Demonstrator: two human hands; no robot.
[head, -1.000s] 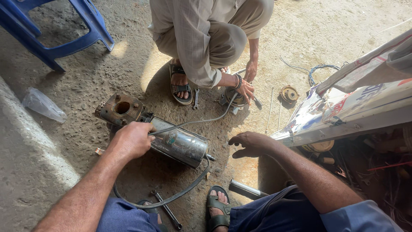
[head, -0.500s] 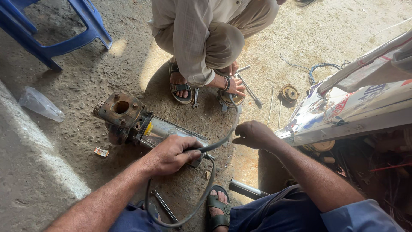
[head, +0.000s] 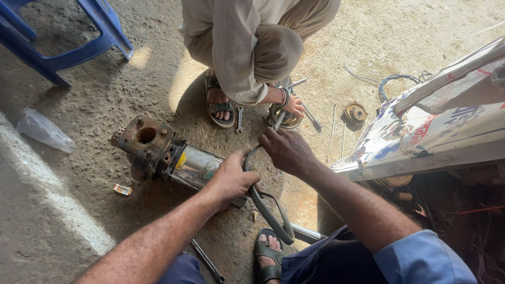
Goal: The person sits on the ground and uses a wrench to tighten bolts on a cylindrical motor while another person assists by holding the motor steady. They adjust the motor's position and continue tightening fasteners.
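Lying on its side on the rough concrete floor (head: 94, 173) is a cylindrical steel pump motor (head: 197, 165) with a rusty brown cast-iron flanged end (head: 144, 139), that end pointing up-left and the shiny body running down-right under the person's hands. A thick grey flat cable (head: 271, 210) leaves the motor's near end, loops down toward the person's sandalled foot (head: 268, 252), and rises again between the two hands.

The left hand (head: 231, 179) is clenched over the motor's near end, fingers curled around both the casing edge and the cable where it bends. The right hand (head: 286, 150) is closed around the upper run of the same cable, just beside the left hand, knuckles facing the camera.

Just beyond the hands squats another person in beige clothing (head: 247, 37), one hand (head: 294, 105) resting on a round metal part (head: 286, 120) on the ground; a small spanner (head: 239, 118) lies beside that person's sandal. A rusty round disc (head: 356, 112) lies further right, near thin rods.

To the right, a slanted printed board (head: 436, 126) hems in the work spot closely. To the left the floor is open as far as a crumpled clear plastic bag (head: 42, 131) and a blue plastic chair (head: 68, 37). A long metal tool (head: 208, 260) lies by the person's left knee.
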